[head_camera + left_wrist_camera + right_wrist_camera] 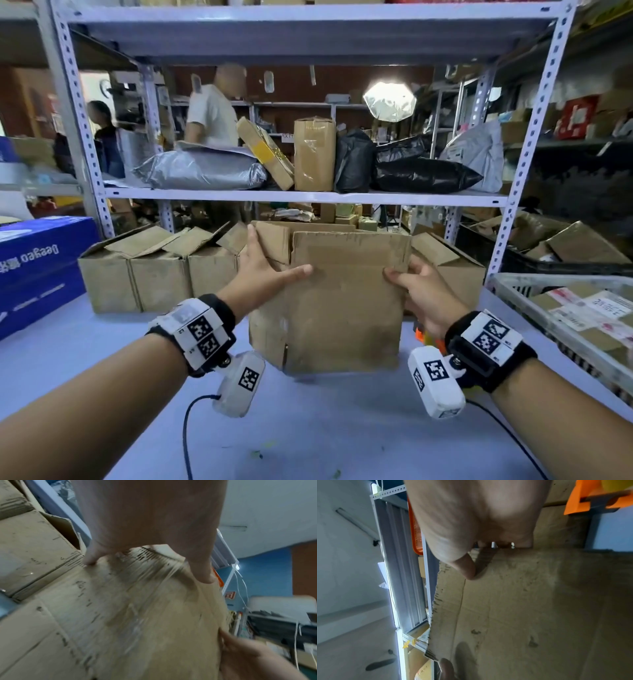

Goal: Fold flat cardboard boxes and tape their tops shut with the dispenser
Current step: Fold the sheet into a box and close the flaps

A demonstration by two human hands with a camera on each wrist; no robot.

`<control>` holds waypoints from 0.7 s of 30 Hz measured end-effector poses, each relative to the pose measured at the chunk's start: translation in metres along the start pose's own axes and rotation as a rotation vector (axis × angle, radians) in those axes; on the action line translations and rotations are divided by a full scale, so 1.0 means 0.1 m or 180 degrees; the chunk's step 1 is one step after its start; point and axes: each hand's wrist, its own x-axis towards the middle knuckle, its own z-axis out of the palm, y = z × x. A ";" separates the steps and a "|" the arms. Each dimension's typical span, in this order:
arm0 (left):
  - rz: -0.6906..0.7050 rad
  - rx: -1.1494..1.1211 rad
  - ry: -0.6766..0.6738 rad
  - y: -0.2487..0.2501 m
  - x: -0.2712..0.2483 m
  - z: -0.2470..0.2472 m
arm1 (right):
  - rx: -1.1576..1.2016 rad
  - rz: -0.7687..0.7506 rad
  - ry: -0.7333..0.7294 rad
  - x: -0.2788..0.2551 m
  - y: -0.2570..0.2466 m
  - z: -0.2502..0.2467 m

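A flattened brown cardboard box [342, 308] stands upright over the pale table [308, 428], its flaps pointing up. My left hand [267, 270] grips its left side, thumb stretched across the front panel and fingers behind a flap. My right hand [411, 284] pinches the right edge, thumb on the front. In the left wrist view the left hand [150, 520] holds the blurred box [137, 615]. The right wrist view shows the right hand [479, 513] on the box [539, 601]. An orange tape dispenser [419, 334] lies partly hidden behind my right wrist, and the same dispenser [590, 497] shows from the right wrist.
A row of open cardboard boxes [154, 270] stands behind the held box. A blue carton [37, 267] sits at the left and a wire crate of parcels [582, 308] at the right. The metal shelf [308, 197] above carries bags and parcels. Two people stand beyond it.
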 end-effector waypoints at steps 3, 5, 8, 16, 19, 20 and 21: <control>0.0235 -0.0157 -0.0261 0.02 -0.08 0.04 | -0.0142 0.0014 -0.0368 -0.07 0.01 0.06; 0.0297 -0.0424 -0.0392 0.05 -0.10 0.04 | -0.0221 0.0034 -0.0584 -0.09 0.01 0.10; 0.0378 -0.0789 -0.0535 0.09 -0.11 -0.04 | -0.0246 0.0153 -0.0925 -0.12 -0.02 0.08; 0.0714 -0.0878 -0.0889 0.07 -0.16 -0.07 | -0.0726 0.0214 -0.1381 -0.06 -0.10 -0.11; 0.0746 -0.0887 -0.0929 0.01 -0.14 -0.02 | -0.0633 -0.0056 -0.1102 -0.02 -0.10 -0.16; 0.0756 -0.0908 -0.0946 -0.01 -0.12 -0.01 | -0.0551 -0.0260 -0.1052 -0.02 -0.10 -0.16; 0.0753 -0.0934 -0.0976 -0.03 -0.12 0.00 | -0.0547 -0.0404 -0.1042 -0.03 -0.10 -0.16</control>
